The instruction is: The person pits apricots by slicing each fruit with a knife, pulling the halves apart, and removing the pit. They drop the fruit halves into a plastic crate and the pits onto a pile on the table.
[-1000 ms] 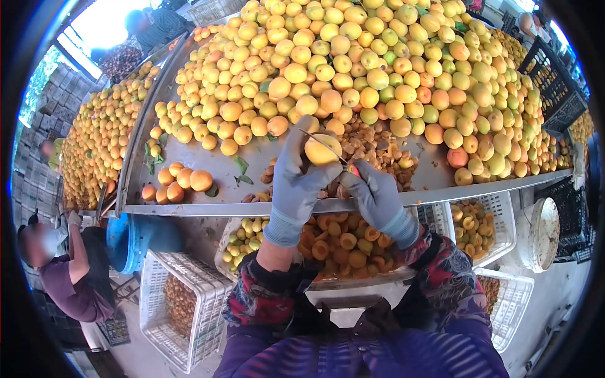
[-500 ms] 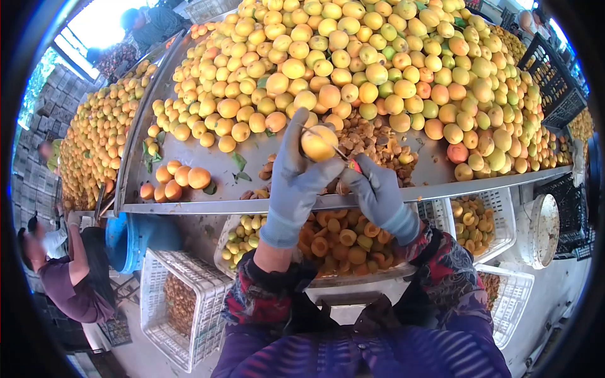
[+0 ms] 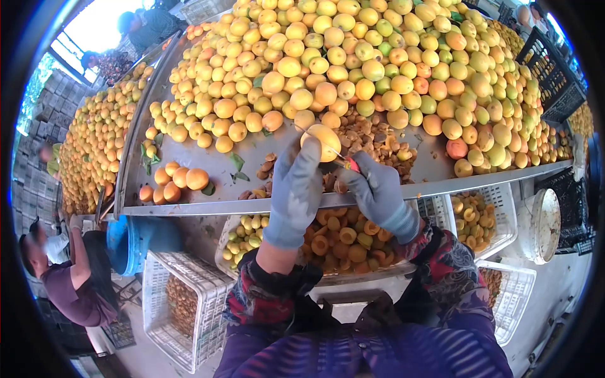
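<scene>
My gloved left hand (image 3: pixel 296 192) grips a yellow-orange apricot (image 3: pixel 322 142) above the metal table near its front edge. A small knife (image 3: pixel 350 164) with a red handle is in my gloved right hand (image 3: pixel 380 192), which is closed round it. Its thin blade lies against the apricot, and a bit of it shows past the fruit's far left side. Beyond the hands, brown apricot pits (image 3: pixel 372 138) are heaped on the table. Below them, a crate of halved apricots (image 3: pixel 350 238) stands under the table edge.
A large apricot pile (image 3: pixel 353 57) covers the back of the metal table (image 3: pixel 230 206). Several apricots (image 3: pixel 179 178) sit apart at left. Underneath are a blue barrel (image 3: pixel 135 242), a white crate of pits (image 3: pixel 189 309) and a white bucket (image 3: pixel 545 227). A person (image 3: pixel 72 277) sits at left.
My left fingers have shifted lower round the apricot, which has moved slightly right and turned. My right hand keeps the knife in nearly the same place.
</scene>
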Available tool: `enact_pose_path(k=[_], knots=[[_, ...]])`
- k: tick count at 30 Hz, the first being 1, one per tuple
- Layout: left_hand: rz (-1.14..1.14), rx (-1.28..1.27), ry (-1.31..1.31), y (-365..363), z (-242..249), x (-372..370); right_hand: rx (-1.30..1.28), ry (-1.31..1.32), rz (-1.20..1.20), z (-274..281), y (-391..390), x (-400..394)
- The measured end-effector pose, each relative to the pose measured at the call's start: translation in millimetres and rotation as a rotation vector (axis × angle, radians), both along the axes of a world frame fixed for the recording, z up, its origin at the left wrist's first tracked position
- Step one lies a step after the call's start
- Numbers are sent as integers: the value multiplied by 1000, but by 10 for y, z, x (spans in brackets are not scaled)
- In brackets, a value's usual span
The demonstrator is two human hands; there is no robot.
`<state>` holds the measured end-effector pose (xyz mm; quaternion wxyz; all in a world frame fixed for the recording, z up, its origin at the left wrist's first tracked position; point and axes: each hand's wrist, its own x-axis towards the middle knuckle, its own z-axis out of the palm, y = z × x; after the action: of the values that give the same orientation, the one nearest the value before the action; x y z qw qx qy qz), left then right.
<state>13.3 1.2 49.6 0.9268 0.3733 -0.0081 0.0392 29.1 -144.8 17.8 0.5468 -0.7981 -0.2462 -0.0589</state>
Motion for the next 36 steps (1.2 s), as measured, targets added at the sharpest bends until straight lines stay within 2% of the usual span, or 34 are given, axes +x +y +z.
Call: enact_pose_path(k=[4, 6, 7, 9, 10, 12, 16, 18, 23, 25, 26, 28, 29, 31, 33, 34, 35, 36], knots=[[-5, 33, -27, 38, -80, -3, -101, -41, -14, 7, -29, -8], [264, 903, -292, 77, -33, -23, -82, -75, -20, -62, -8, 10], [268, 904, -292, 52, -28, -37, -65, -110, -22, -84, 6, 15], [207, 398, -207, -24, -25, -51, 9, -44, 0, -30, 26, 0], [204, 402, -210, 4, -16, -38, 84, 23, 13, -12, 34, -3], [-65, -8, -1, 75, -30, -21, 21, -22, -16, -21, 25, 0], [-18, 83, -57, 64, -82, -37, -89, -122, -33, -47, -9, 13], [192, 491, -204, 58, -41, -18, -80, -134, -32, -69, -4, 39], [157, 410, -205, 101, -112, 33, -67, -124, -18, -39, 32, -1], [145, 401, -202, 98, -106, 31, 270, 54, 216, -83, 43, 6], [97, 325, -196, 75, -101, 20, 270, 52, 216, -78, 23, -12], [48, 250, -192, 64, -96, 18, 641, 575, 445, -49, -40, -61], [49, 234, -163, 73, -103, 23, 642, 573, 445, 42, -68, -50], [47, 210, -129, 38, -118, 7, 608, 511, 284, 307, -155, -10], [101, 460, -257, -30, -111, 10, 567, 510, 191, 351, -132, 31], [142, 611, -321, -44, -144, 22, 587, 412, 205, 308, -94, 57], [132, 608, -318, -57, -152, 21, 604, 316, 220, 254, -59, 73], [177, 747, -389, -68, -153, 20, 668, 354, 273, 194, -36, 81]])
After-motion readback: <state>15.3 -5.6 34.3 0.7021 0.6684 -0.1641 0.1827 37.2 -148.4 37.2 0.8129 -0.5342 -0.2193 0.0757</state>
